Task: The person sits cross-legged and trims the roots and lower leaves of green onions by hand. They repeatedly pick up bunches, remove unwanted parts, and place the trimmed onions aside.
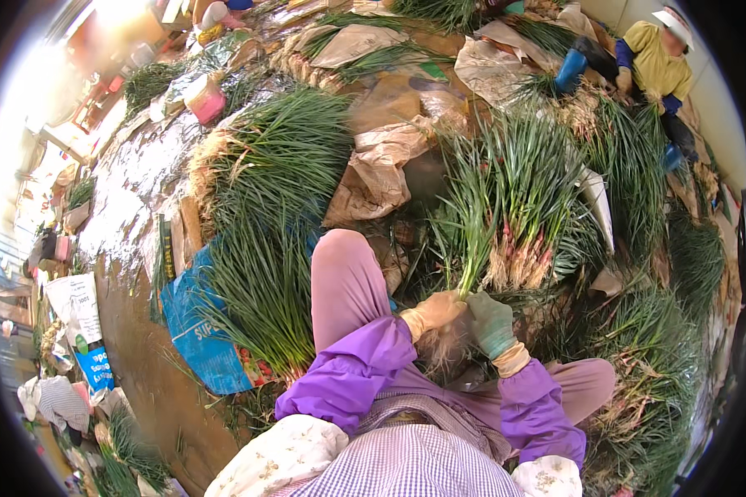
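My left hand, in a pale orange glove, closes around the lower stems of a small bunch of green onions, whose leaves point away from me. Against the same bunch, at its root end, is my right hand in a grey-green glove; its fingertips are partly hidden, so its hold is unclear. Stringy roots hang blurred below and between both hands. Just beyond lies a pile of green onions with reddish bulbs and pale roots towards me. Another heap lies beside my raised left knee.
A blue printed sack lies under the left heap. Crumpled tan sacking is ahead. More onions cover the right side. A seated co-worker is at the upper right. Wet brown floor shows at left.
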Demonstrator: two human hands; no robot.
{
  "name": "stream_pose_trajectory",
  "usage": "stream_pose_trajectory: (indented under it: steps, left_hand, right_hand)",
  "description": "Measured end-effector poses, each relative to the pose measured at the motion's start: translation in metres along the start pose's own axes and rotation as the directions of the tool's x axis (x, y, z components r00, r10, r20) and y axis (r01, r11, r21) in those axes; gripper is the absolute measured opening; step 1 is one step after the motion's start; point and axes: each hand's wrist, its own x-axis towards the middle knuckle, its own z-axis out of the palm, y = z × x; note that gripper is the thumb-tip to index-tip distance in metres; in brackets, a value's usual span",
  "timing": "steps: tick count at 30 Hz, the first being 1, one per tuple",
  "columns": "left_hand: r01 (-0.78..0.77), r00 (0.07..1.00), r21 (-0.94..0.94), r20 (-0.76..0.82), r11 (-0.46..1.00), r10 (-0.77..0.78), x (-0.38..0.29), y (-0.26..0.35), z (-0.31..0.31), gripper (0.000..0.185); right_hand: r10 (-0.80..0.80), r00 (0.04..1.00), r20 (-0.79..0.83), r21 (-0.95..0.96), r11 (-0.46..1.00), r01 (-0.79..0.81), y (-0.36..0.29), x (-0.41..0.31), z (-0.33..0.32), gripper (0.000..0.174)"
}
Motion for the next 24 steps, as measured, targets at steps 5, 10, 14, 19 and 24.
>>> stream_pose_trajectory:
  steps: [5,10,14,19,24]
  left_hand:
    - [0.118,0.988,-0.118,0.112,0.986,-0.105,-0.006,0.009,-0.005,0.021]
    - [0.184,0.979,-0.458,0.167,0.87,-0.119,-0.022,0.031,0.001,0.027]
    - [0.053,0.998,-0.923,0.04,0.38,-0.041,-0.023,0.077,-0.026,0.037]
    - [-0.294,0.949,-0.935,-0.31,0.198,-0.051,-0.007,0.094,-0.048,0.04]
    - [-0.161,0.972,-0.953,-0.198,-0.255,0.128,0.059,0.061,-0.044,0.036]
  right_hand:
    - [-0.127,0.989,0.076,-0.116,0.984,0.135,0.001,0.007,-0.011,0.016]
    - [0.379,0.83,0.409,-0.262,0.92,-0.291,0.012,0.043,-0.015,0.023]
    - [0.326,0.679,0.657,-0.244,0.945,-0.218,0.1,0.049,0.032,0.04]
    - [0.599,0.796,0.089,-0.025,0.8,-0.6,0.071,0.124,-0.038,0.039]
    - [0.574,0.819,0.015,-0.336,0.774,-0.536,0.132,0.158,0.02,0.019]
